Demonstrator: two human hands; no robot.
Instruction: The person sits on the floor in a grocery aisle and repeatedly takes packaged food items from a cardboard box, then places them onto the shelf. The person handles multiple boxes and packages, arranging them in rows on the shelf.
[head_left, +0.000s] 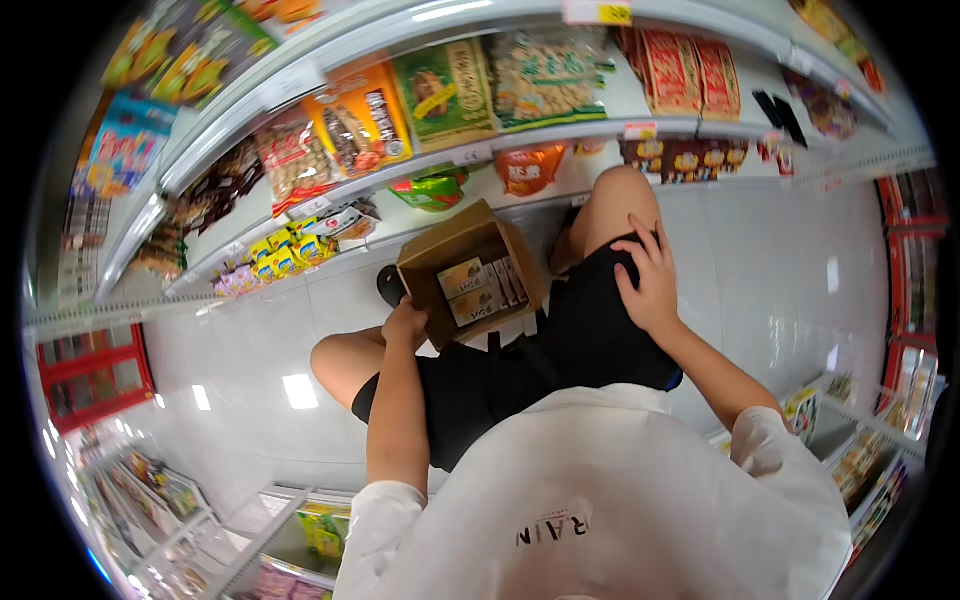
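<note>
An open cardboard box (517, 259) stands tilted on the floor between my bent legs. Inside it lie several small printed cartons (465, 281), some flat and some on edge. My left hand (406, 321) grips the box's near left edge, its fingers partly hidden by the cardboard. On my thigh near the knee rests my right hand (646, 277), fingers spread, holding nothing. Beyond the box, the lowest shelf carries a green snack bag (431, 191) and an orange bag (529, 169).
Curved store shelves (442, 161) with packaged snacks span the front. Small yellow packets (289, 259) sit at the lower left. Behind me are more racks (277, 525), and red-framed units (94, 375) stand at the left and right. Glossy tiled floor (247, 405) surrounds my legs.
</note>
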